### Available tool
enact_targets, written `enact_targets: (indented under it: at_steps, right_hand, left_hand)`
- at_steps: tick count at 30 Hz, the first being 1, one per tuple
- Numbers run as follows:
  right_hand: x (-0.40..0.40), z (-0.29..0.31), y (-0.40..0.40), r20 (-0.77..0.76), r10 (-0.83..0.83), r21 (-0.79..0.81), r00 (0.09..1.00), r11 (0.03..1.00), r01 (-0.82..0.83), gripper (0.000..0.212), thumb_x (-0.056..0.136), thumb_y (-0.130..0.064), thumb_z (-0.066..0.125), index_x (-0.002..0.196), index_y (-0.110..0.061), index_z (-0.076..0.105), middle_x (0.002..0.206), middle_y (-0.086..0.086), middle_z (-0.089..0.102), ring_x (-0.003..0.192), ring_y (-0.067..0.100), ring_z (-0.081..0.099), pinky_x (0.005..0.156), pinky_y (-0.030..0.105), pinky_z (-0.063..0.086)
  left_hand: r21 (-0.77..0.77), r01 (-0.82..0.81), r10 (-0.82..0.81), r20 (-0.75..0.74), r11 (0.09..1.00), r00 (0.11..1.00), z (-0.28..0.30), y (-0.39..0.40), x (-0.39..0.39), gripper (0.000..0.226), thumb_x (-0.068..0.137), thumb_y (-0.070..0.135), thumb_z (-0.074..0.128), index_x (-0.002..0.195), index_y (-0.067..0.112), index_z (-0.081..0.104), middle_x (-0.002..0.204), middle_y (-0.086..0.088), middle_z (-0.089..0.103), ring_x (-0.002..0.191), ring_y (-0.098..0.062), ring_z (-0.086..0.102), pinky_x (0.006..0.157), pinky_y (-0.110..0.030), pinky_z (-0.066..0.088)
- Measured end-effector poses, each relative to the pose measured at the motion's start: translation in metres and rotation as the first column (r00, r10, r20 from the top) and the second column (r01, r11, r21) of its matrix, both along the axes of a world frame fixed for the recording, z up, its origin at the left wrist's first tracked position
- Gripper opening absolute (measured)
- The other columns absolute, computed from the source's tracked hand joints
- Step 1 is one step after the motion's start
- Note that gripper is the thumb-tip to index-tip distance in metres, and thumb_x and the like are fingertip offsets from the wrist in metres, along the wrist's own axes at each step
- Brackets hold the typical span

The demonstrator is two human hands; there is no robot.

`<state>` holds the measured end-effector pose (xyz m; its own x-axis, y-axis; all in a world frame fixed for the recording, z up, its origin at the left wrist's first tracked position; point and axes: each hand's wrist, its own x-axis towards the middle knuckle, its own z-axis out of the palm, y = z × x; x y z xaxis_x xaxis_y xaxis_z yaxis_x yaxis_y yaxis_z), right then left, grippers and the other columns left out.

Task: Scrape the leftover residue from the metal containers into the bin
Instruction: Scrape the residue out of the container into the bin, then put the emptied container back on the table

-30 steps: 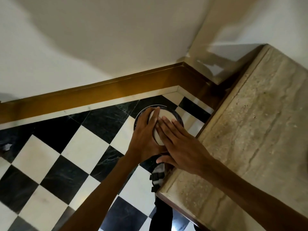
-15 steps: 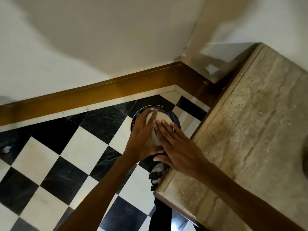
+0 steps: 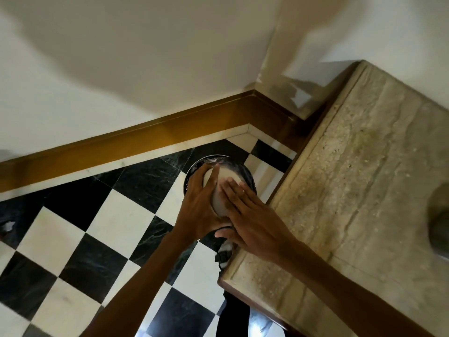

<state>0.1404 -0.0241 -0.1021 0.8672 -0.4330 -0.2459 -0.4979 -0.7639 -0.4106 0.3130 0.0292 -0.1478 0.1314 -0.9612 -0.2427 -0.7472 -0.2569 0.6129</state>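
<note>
A round metal container (image 3: 224, 190) is held upside down over the dark round bin (image 3: 247, 171), which stands on the floor in the corner. My left hand (image 3: 198, 212) grips the container's left side, fingers wrapped over its pale base. My right hand (image 3: 252, 223) lies flat on that base with straight fingers and grips nothing. The container's mouth faces down into the bin and is hidden, as is any residue. Only the bin's far rim and right wall show past the hands.
A beige stone counter (image 3: 364, 190) runs along the right, its edge right beside the bin. A blurred grey metal object (image 3: 440, 220) sits on it at the frame's right edge. Black-and-white checkered floor (image 3: 116, 227) spreads to the left, bounded by a brown skirting board (image 3: 145, 137).
Both hands stay on the upturned container over the bin, shifted slightly left. The view has drifted, bringing the grey metal object on the counter into sight.
</note>
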Motion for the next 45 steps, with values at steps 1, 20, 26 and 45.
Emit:
enact_targets:
  at_steps: [1,20,26,45]
  right_hand:
    - [-0.001,0.002,-0.001,0.011,-0.030,0.001,0.999,1.000,0.030,0.088,0.095,-0.066,0.033,0.156,-0.006,0.015,0.164,0.017,0.019,0.153,0.031,0.015,0.124,0.048,0.023]
    - [-0.148,0.076,-0.047,0.037,-0.926,0.732,0.376,0.281,0.621,0.023,0.097,-0.026,0.061,0.117,-0.020,0.068,0.107,0.007,0.075,0.098,0.019,0.072,0.085,0.045,0.059]
    - [-0.257,0.080,-0.078,-0.017,-0.963,0.546,0.269,0.216,0.810,0.019,0.099,-0.015,0.058,0.103,-0.020,0.076,0.086,-0.001,0.076,0.082,0.013,0.070,0.072,0.029,0.054]
    - [-0.386,0.060,-0.154,0.032,-0.974,0.374,0.225,0.220,0.901,0.009,0.081,-0.005,0.067,0.078,-0.007,0.075,0.068,0.006,0.074,0.067,0.014,0.067,0.061,0.013,0.042]
  left_hand:
    - [0.007,-0.028,0.028,-0.013,1.000,1.000,0.001,0.002,-0.001,0.122,0.056,0.075,0.077,0.153,0.016,0.030,0.158,-0.014,0.034,0.143,-0.034,0.035,0.113,-0.050,0.043]
    - [0.695,-0.096,0.701,-0.701,0.713,0.132,0.156,-0.072,-0.147,0.037,0.087,0.045,0.059,0.111,0.018,0.069,0.112,-0.012,0.071,0.112,-0.033,0.059,0.110,-0.052,0.040]
    - [0.732,-0.049,0.732,-0.671,0.680,0.119,0.133,-0.107,-0.241,0.054,0.090,0.058,0.058,0.133,0.026,0.060,0.134,-0.009,0.064,0.123,-0.039,0.064,0.092,-0.063,0.057]
    - [0.605,-0.425,0.731,-0.633,0.673,0.256,0.117,-0.181,-0.389,0.030,0.103,0.020,0.056,0.125,0.002,0.065,0.122,-0.020,0.069,0.115,-0.031,0.068,0.083,-0.039,0.062]
